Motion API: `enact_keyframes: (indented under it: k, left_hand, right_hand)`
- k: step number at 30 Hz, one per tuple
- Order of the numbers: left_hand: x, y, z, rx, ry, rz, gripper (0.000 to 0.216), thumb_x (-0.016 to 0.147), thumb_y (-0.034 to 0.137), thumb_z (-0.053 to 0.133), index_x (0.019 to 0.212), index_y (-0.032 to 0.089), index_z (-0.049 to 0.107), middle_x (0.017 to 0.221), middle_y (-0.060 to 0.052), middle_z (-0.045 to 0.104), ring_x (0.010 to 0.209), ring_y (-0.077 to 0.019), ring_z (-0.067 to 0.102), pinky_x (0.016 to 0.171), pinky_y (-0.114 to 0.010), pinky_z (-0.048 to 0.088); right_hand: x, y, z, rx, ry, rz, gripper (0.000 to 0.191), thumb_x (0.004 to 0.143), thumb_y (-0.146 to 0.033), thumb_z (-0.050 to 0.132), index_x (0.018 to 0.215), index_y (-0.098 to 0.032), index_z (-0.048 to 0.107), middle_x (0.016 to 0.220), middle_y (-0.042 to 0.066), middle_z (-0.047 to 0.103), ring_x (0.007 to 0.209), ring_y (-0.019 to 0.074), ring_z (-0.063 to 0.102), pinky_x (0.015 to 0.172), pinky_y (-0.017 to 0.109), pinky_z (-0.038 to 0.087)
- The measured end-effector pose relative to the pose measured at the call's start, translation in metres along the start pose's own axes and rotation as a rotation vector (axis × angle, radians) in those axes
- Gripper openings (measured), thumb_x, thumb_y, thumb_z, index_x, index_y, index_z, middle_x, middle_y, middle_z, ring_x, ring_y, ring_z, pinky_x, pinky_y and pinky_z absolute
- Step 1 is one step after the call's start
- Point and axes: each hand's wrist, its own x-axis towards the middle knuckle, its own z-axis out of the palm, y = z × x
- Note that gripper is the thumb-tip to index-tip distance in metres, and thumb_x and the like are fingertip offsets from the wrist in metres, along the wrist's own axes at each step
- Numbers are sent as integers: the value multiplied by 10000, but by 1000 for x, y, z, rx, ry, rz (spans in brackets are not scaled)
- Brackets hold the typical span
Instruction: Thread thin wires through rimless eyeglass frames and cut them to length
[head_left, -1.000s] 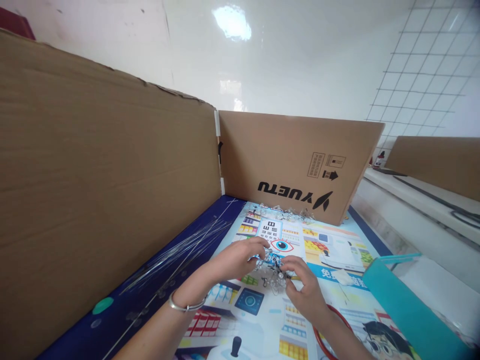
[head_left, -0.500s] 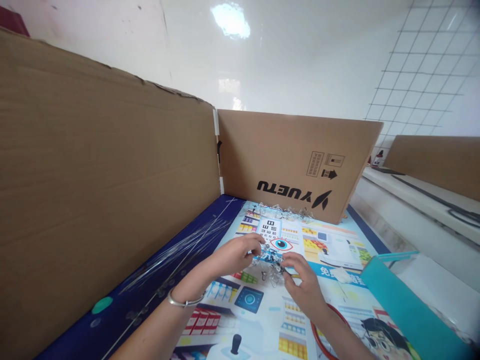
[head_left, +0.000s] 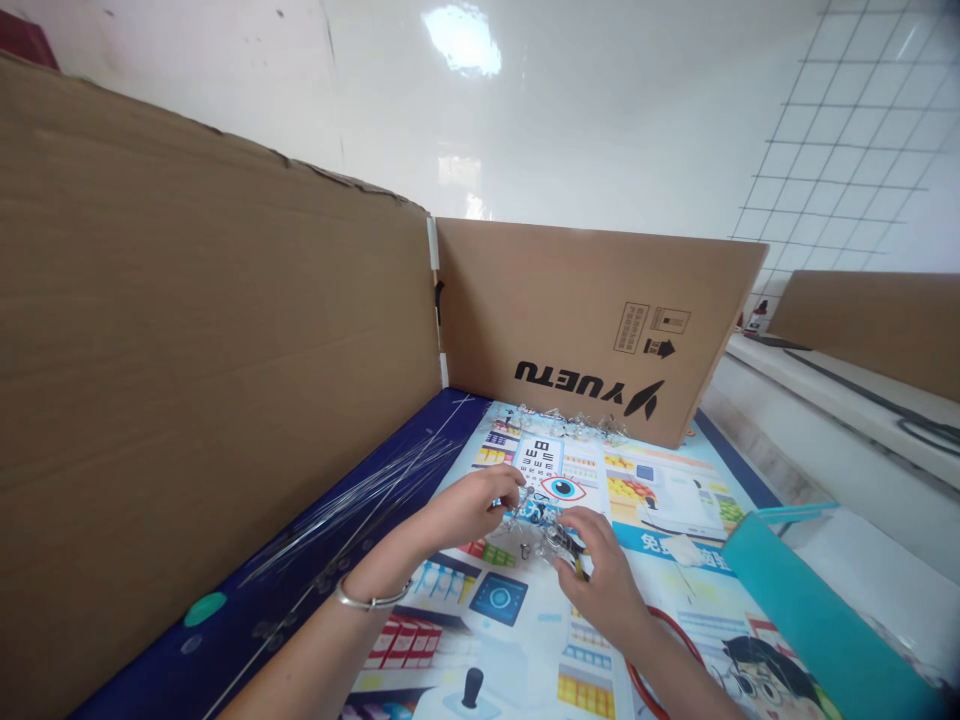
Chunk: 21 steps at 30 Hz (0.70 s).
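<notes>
My left hand [head_left: 471, 505] reaches in from the left with its fingertips pinched together, at the edge of a few small silvery and clear pieces. What it pinches is too small to name. Across from it, my right hand [head_left: 604, 575] curls around small pliers [head_left: 571, 546] with dark metal and a bit of yellow at the handle. The jaws point left, toward the left fingertips. Beneath and between both hands lies a loose cluster of tiny clear and wiry metal pieces [head_left: 526, 549] on the printed table cover [head_left: 517, 640].
Cardboard panels [head_left: 225, 300] stand on the left and at the back. More clear pieces [head_left: 570, 424] line the back panel's foot. Thin wires [head_left: 360, 500] lie at left. A red ring-shaped cord [head_left: 637, 680] is under my right forearm; a teal box [head_left: 817, 620] is at right.
My right hand has shifted slightly left, and the pliers in it show more clearly. The left hand has drawn back a little to the left.
</notes>
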Motion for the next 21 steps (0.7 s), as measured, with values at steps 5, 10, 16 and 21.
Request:
enact_keyframes:
  k: [5, 10, 16, 21]
  left_hand:
    - [0, 2, 0, -16, -15, 6, 267, 700, -23, 452, 785, 179, 604, 1063, -49, 577, 991, -168, 544, 864, -282, 423]
    - [-1, -1, 2, -20, -20, -6, 255, 705, -12, 461, 789, 179, 608, 1073, -54, 575, 982, -177, 547, 855, -288, 426]
    - [-8, -11, 5, -29, -15, -26, 212, 689, 3, 509, 774, 174, 601, 1054, -56, 587, 965, -183, 557, 852, -297, 435]
    - [-19, -16, 11, -56, 12, -52, 237, 648, 2, 563, 796, 186, 581, 1066, -44, 582, 1040, -197, 512, 913, -326, 399]
  right_hand:
    - [-3, 7, 6, -11, 10, 17, 455, 710, -68, 496, 1125, -253, 482, 1132, 72, 506, 1091, 228, 467, 933, 403, 420]
    - [-4, 9, 8, -25, -20, 58, 472, 717, -98, 504, 1158, -261, 464, 1171, 70, 486, 1125, 231, 448, 952, 410, 406]
    - [-5, 18, -6, -160, -185, 196, 667, 641, -205, 624, 1271, -242, 410, 1263, 102, 445, 1175, 308, 403, 979, 465, 357]
    - [-16, 33, -28, -251, -281, 180, 412, 679, -154, 542, 1077, -254, 579, 1050, 80, 592, 1018, 291, 517, 845, 421, 440]
